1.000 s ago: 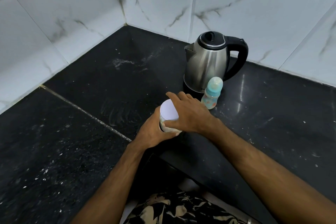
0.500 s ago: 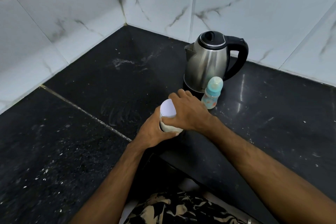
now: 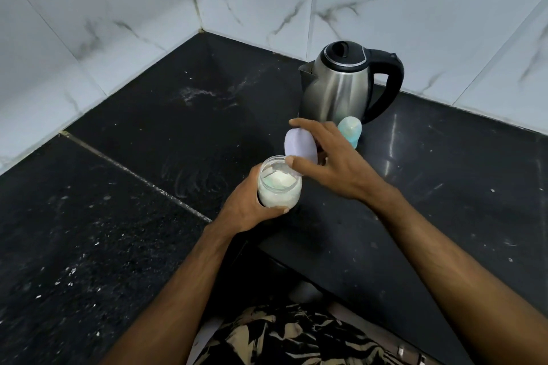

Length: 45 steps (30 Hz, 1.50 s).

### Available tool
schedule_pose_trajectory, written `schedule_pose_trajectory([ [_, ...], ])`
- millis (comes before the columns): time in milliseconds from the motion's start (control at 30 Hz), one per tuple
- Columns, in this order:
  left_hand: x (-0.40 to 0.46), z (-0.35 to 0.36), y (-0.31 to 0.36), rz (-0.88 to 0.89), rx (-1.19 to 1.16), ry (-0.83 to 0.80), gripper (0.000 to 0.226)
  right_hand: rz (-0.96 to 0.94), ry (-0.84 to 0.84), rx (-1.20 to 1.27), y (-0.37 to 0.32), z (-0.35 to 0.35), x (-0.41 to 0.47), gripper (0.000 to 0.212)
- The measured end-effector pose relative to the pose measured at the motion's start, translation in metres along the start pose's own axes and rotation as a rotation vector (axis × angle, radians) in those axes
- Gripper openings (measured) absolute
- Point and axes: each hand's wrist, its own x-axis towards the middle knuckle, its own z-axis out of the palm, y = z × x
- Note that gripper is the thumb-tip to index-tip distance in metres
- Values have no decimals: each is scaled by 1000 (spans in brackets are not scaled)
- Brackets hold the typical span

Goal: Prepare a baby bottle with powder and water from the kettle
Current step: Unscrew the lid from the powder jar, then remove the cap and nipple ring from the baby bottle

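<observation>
Hands: left hand (image 3: 249, 210) grips open powder jar (image 3: 278, 187); right hand (image 3: 332, 166) pinches lid (image 3: 299, 145), tilted. Kettle (image 3: 341, 86) at 1 o'clock, bottle (image 3: 351, 130) before it, on worktop (image 3: 444, 187).

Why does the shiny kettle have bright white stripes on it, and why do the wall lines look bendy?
Head view: the kettle mirrors room light as glare streaks; the black counter shows glints too; the wide-angle lens bows the tile lines near the edges.

Black counter (image 3: 444, 187) w/ kettle (image 3: 338, 89), bottle (image 3: 351, 130)
</observation>
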Motion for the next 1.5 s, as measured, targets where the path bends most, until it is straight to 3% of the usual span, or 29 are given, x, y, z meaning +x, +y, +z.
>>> schedule_pose_trajectory([
  [200,1,1,-4,-17,45,6,93,110,118,161,35,15,-53,67],
  [467,3,3,-7,-21,63,12,95,262,79,248,65,52,-101,70],
  [1067,1,3,-3,-56,75,3,97,203,-31,-84,86,61,-123,85],
  [1267,1,0,1,-83,60,-27,99,218,-23,-48,86,61,-123,91],
  [1500,6,-10,12,-116,-62,-10,100,330,78,101,87,52,-113,76],
])
